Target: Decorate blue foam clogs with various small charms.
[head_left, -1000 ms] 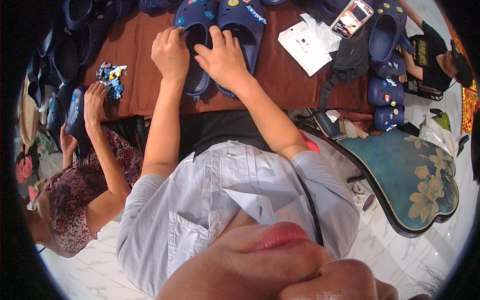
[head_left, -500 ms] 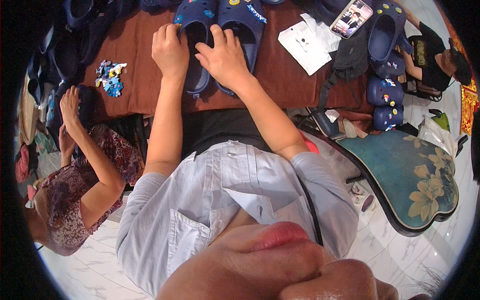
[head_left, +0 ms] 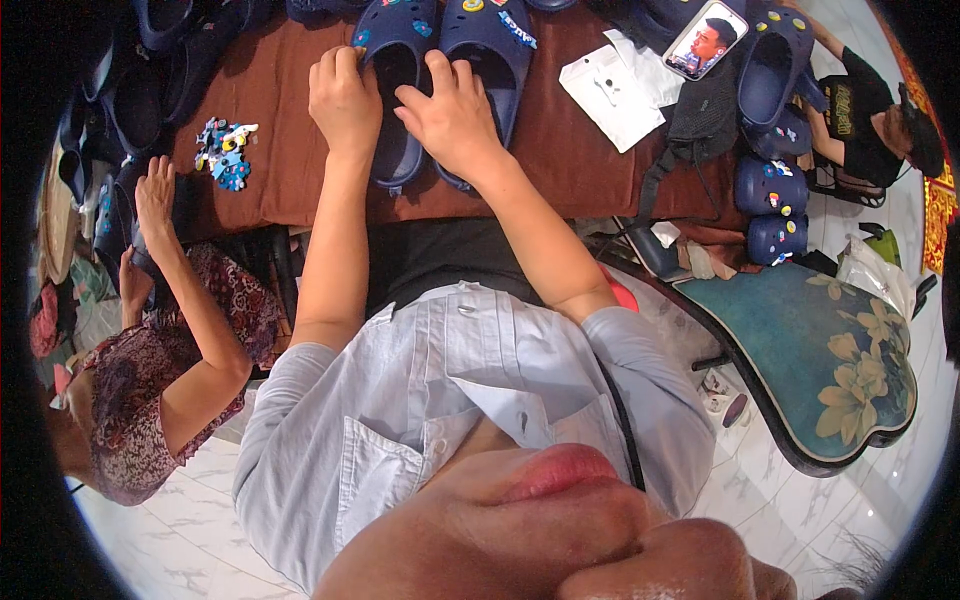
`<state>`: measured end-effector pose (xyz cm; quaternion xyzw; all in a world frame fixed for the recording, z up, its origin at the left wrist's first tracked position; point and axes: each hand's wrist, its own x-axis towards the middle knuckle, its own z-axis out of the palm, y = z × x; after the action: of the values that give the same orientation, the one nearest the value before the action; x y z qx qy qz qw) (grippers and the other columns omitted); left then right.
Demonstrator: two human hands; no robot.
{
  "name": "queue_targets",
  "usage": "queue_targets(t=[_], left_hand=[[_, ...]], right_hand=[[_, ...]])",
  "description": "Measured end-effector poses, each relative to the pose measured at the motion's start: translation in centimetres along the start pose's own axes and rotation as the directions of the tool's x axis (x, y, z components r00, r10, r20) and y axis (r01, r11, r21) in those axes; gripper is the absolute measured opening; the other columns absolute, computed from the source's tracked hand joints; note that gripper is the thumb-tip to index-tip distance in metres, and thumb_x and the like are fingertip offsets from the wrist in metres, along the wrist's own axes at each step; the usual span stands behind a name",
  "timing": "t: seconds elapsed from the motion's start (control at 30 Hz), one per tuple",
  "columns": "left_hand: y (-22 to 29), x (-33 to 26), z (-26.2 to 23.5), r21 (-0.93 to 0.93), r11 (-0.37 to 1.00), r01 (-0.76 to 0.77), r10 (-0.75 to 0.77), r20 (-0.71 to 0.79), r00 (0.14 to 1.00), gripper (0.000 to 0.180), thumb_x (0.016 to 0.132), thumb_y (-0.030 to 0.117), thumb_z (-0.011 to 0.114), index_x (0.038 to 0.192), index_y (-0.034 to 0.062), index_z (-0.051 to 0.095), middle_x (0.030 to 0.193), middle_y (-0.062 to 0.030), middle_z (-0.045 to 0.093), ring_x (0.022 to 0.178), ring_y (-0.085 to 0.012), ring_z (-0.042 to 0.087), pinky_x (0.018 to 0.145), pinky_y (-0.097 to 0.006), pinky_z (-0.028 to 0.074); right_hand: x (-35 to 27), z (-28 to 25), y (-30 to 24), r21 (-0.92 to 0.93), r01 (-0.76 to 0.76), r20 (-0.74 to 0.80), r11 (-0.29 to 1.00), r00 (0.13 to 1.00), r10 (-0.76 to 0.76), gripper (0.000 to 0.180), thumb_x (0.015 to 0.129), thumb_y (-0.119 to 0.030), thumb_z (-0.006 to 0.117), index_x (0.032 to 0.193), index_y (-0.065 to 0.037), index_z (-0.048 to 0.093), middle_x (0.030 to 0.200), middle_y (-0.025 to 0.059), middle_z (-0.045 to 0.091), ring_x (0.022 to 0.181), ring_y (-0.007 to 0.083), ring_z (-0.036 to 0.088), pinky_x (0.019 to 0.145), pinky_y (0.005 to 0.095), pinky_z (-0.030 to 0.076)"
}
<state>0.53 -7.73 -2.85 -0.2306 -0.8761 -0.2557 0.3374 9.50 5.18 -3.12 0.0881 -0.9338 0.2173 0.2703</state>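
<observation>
Two dark blue clogs lie side by side at the table's near edge, toes away from me: a left clog [head_left: 398,150] and a right clog [head_left: 508,75]. Coloured charms sit on their toe parts. My left hand [head_left: 345,105] is closed at the left clog's outer rim, fingers bent over it, their tips partly hidden. Over the inner rims of both clogs lies my right hand [head_left: 455,120], fingers bent but apart, its thumb pointing into the left clog's opening. No loose piece shows between the right hand's thumb and fingers.
A pile of small charms [head_left: 226,153] lies left on the brown cloth [head_left: 285,150]. To the right are a white packet [head_left: 615,95], a phone [head_left: 706,40], a black bag [head_left: 700,120] and more clogs [head_left: 772,185]. A co-worker's hand [head_left: 155,200] is at far left.
Both my hands keep nearly the same place on the clogs, with slight finger shifts. The co-worker's hand at left has moved a little to the right. The phone's picture has changed.
</observation>
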Motion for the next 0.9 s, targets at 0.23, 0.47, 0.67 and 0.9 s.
queue_targets(t=[0.23, 0.47, 0.67, 0.9], left_hand=[[-0.3, -0.1, 0.2, 0.005, 1.000, 0.008, -0.008, 0.010, 1.000, 0.021, 0.078, 0.005, 0.066, 0.098, 0.0052, 0.062, 0.099, -0.0099, 0.064, 0.091, -0.0321, 0.060, 0.077, -0.042, 0.050], [-0.2, -0.1, 0.3, -0.002, 1.000, 0.012, -0.012, 0.006, 1.000, 0.023, 0.075, 0.004, 0.067, 0.097, 0.0068, 0.062, 0.102, -0.0084, 0.063, 0.093, -0.0314, 0.059, 0.077, -0.042, 0.051], [-0.3, -0.3, 0.2, -0.013, 0.999, 0.043, -0.043, 0.005, 0.999, 0.023, 0.075, 0.003, 0.066, 0.097, 0.0062, 0.061, 0.103, -0.0086, 0.063, 0.093, -0.0312, 0.059, 0.078, -0.042, 0.051], [-0.3, -0.3, 0.3, -0.029, 0.999, 0.045, -0.045, 0.013, 0.999, 0.026, 0.076, 0.003, 0.068, 0.102, 0.0064, 0.062, 0.100, -0.0094, 0.064, 0.093, -0.0315, 0.060, 0.079, -0.041, 0.050]], right_hand=[[0.1, 0.0, -0.1, 0.008, -0.011, 0.008, 1.000, 1.000, 0.011, 0.021, 0.082, -0.027, 0.070, 0.095, -0.011, 0.069, 0.124, 0.0185, 0.045, 0.104, 0.0370, 0.047, 0.083, 0.0484, 0.046], [0.1, -0.1, 0.0, 0.004, -0.002, 0.014, 1.000, 1.000, 0.002, 0.021, 0.081, -0.027, 0.071, 0.096, -0.012, 0.069, 0.124, 0.0180, 0.046, 0.104, 0.0371, 0.048, 0.084, 0.0486, 0.046], [0.1, 0.0, 0.0, 0.014, 0.004, -0.031, 1.000, 1.000, -0.004, 0.023, 0.080, -0.026, 0.072, 0.097, -0.011, 0.069, 0.122, 0.0177, 0.047, 0.103, 0.0365, 0.049, 0.085, 0.0469, 0.048], [-0.3, -1.2, -0.6, 0.039, -0.020, -0.090, 0.999, 0.996, 0.023, 0.024, 0.078, -0.019, 0.074, 0.100, -0.010, 0.068, 0.122, 0.0152, 0.051, 0.097, 0.0345, 0.055, 0.079, 0.0416, 0.053]])
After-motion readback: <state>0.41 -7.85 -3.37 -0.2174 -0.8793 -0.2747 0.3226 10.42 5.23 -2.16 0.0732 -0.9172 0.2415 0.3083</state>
